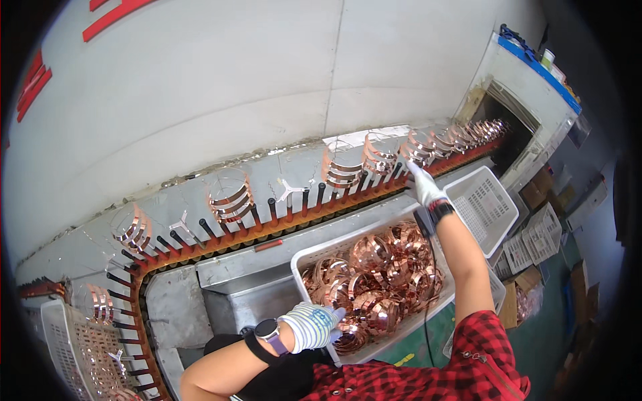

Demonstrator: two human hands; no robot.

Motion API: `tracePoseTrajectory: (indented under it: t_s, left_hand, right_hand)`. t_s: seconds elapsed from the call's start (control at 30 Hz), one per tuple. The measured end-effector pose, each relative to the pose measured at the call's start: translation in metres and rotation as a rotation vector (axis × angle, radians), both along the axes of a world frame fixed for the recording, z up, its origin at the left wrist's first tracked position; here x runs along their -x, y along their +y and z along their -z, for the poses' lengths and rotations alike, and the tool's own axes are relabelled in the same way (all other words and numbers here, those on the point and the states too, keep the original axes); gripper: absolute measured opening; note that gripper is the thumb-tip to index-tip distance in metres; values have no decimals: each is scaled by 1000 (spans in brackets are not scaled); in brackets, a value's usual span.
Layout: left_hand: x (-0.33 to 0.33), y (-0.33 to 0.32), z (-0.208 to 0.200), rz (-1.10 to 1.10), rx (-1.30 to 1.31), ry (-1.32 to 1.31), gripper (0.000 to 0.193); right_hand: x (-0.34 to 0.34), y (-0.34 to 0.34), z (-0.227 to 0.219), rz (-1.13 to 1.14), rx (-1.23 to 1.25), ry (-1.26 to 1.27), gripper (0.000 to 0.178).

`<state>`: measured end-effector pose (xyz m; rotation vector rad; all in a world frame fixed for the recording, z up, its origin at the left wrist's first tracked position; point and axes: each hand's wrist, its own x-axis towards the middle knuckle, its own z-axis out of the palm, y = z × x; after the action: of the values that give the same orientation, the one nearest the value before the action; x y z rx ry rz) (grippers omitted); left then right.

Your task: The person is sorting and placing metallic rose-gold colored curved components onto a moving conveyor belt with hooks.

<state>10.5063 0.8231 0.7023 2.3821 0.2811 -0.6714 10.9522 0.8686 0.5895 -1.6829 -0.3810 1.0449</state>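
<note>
My right hand (425,187), in a white glove, reaches up to a shiny copper-coloured banded frame (418,150) on the conveyor. Its fingertips look pressed together at the frame's lower edge; the grip itself is small and partly hidden. Below, my left hand (311,326), in a striped glove, is over the near left edge of a white basket (299,267). The left thumb and fingers are apart beside the heaped copper-coloured rings (374,314), with nothing visible between them. More banded frames (231,200) stand spaced along the line on spindles.
The conveyor (287,220), with upright black rods, curves from the left into an opening (511,113) in the far-right housing. Beside it lies a metal trough (251,304). Another white crate (481,207) stands right of my right forearm; a filled basket (60,341) stands far left. A black cable (428,321) crosses the basket.
</note>
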Motion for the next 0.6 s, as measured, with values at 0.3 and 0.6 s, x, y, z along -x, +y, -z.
tracePoseTrajectory:
  t_s: [0.3, 0.6]
  left_hand:
    - [-97, -26, -9, 148, 28, -129, 51]
    - [-98, -25, 18, 62, -23, -229, 45]
  right_hand:
    - [-160, 60, 60, 126, -75, 71, 54]
    - [-55, 63, -30, 168, -647, -523, 28]
